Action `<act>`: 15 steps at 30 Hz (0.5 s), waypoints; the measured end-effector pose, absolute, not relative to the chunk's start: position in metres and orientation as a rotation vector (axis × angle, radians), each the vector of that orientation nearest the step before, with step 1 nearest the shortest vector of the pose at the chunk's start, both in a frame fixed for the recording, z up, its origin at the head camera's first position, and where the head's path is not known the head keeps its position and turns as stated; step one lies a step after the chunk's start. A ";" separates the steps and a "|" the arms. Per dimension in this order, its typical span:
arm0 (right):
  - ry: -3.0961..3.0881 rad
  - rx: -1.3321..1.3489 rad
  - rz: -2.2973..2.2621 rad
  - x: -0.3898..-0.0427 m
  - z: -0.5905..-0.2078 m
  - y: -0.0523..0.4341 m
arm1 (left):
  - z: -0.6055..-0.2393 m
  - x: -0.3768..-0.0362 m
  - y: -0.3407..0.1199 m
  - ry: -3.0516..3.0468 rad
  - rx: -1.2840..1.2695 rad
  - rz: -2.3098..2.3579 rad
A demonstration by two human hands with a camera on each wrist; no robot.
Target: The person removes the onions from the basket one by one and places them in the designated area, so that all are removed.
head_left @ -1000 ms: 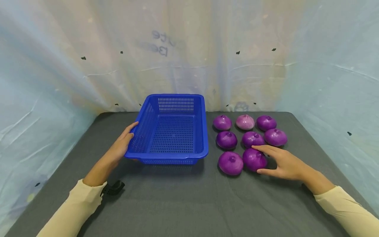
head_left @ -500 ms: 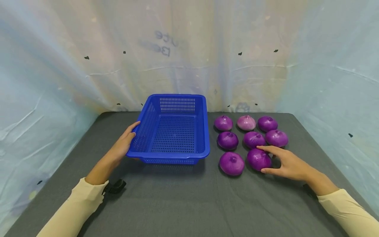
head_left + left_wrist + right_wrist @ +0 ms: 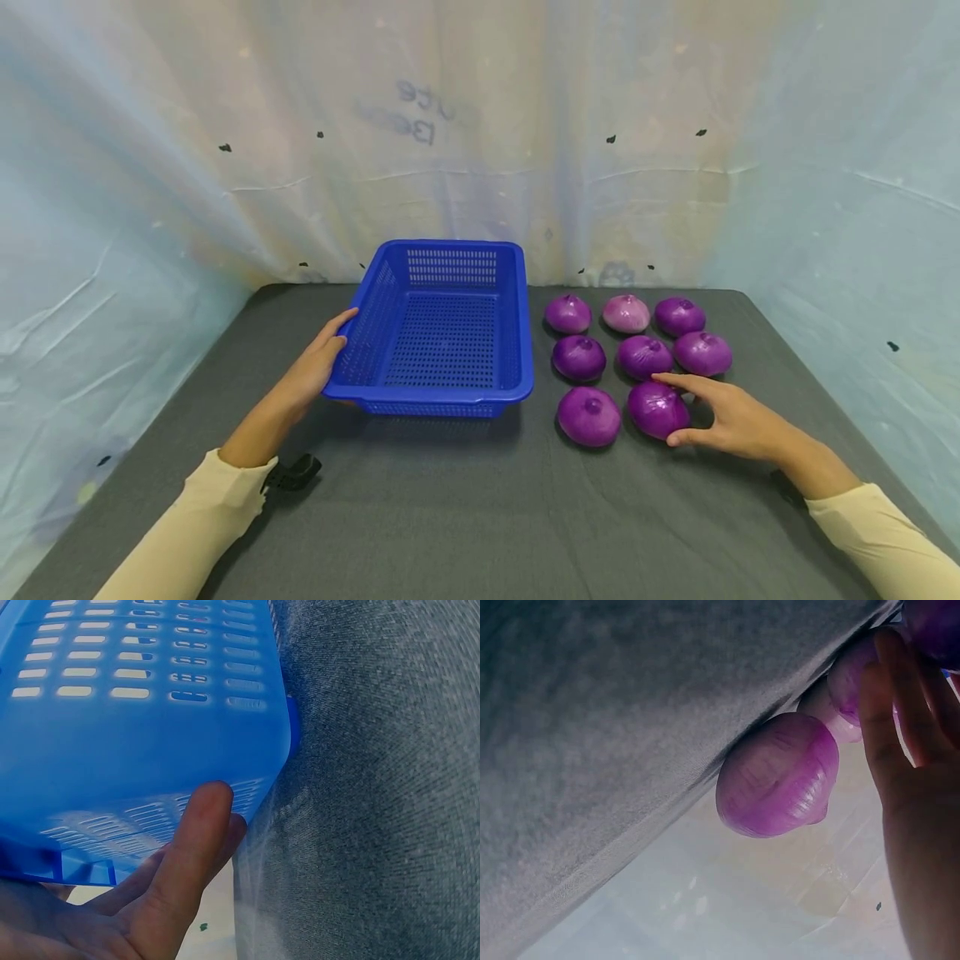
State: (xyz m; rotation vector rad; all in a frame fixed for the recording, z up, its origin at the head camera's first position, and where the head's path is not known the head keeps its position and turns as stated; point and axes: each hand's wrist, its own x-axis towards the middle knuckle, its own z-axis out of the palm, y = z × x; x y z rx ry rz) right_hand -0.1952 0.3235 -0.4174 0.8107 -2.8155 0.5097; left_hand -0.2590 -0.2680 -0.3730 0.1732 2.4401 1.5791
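Observation:
A blue plastic basket [image 3: 442,333] with slotted walls stands left of several purple onions [image 3: 588,417]. My left hand [image 3: 311,367] holds the basket's left rim near its front corner; in the left wrist view, fingers [image 3: 196,847] lie against the outer slotted wall. My right hand [image 3: 738,421] has its thumb and fingertips around the front right onion [image 3: 657,408], which rests on the cloth. The right wrist view shows the right hand [image 3: 922,772] from its side, with another onion [image 3: 780,776] nearby; the held onion is mostly hidden there.
A dark grey cloth [image 3: 450,517] covers the table. Pale plastic sheeting [image 3: 480,125] hangs behind and at both sides. A paler pink onion [image 3: 626,313] sits in the back row. A black strap [image 3: 294,473] is at the left wrist.
My right hand has drawn the front right onion slightly to the right, widening the gap to the onion on its left. The left hand stays on the basket, and the view shifts a little.

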 end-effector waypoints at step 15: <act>-2.727 0.714 0.520 -0.203 -0.386 0.322 | -0.374 -0.259 -0.267 2.445 0.158 1.572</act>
